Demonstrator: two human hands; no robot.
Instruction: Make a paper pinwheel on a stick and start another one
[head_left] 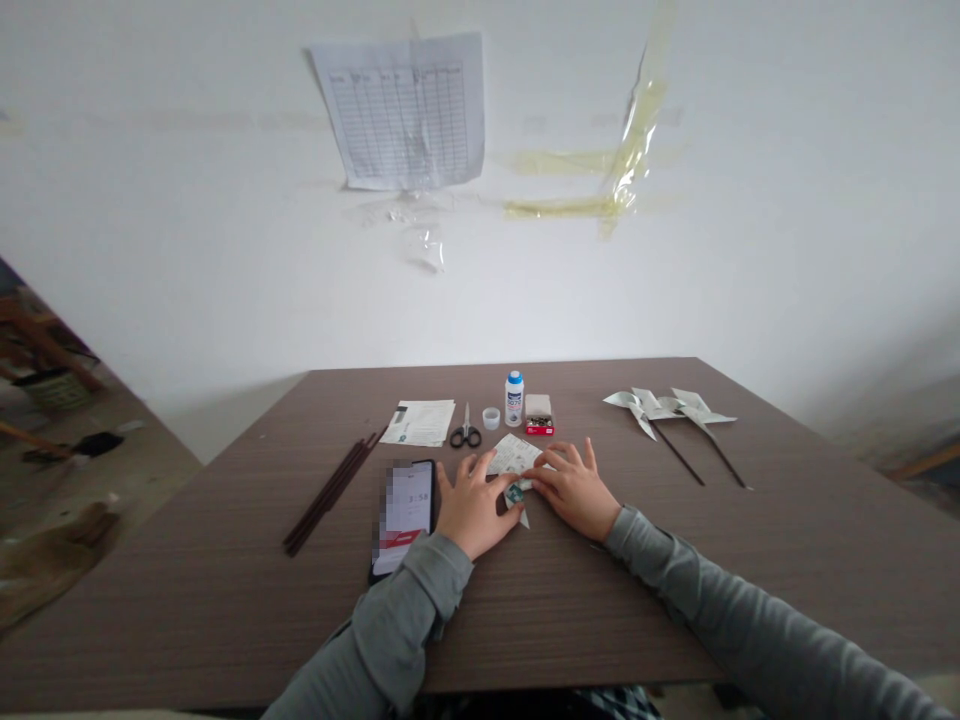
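Observation:
A printed white paper (516, 453) lies on the table in front of me, with cut flaps and a green patch near its lower part. My left hand (478, 502) holds its left side, the thumb and index finger closing on the paper near the green patch. From the right, my right hand (578, 490) pinches a curled flap near the paper's middle, its other fingers raised. My fingers partly hide the paper's centre. A phone (405, 515) lies just left of my left hand.
Behind the paper are scissors (466, 432), a small clear cup (491, 418), a blue-capped white bottle (514, 402) and a red box of small pins (539, 418). Stacked papers (420, 422) and dark sticks (330, 495) lie left. Paper pinwheels (646, 407) on sticks lie right. A wall rises behind.

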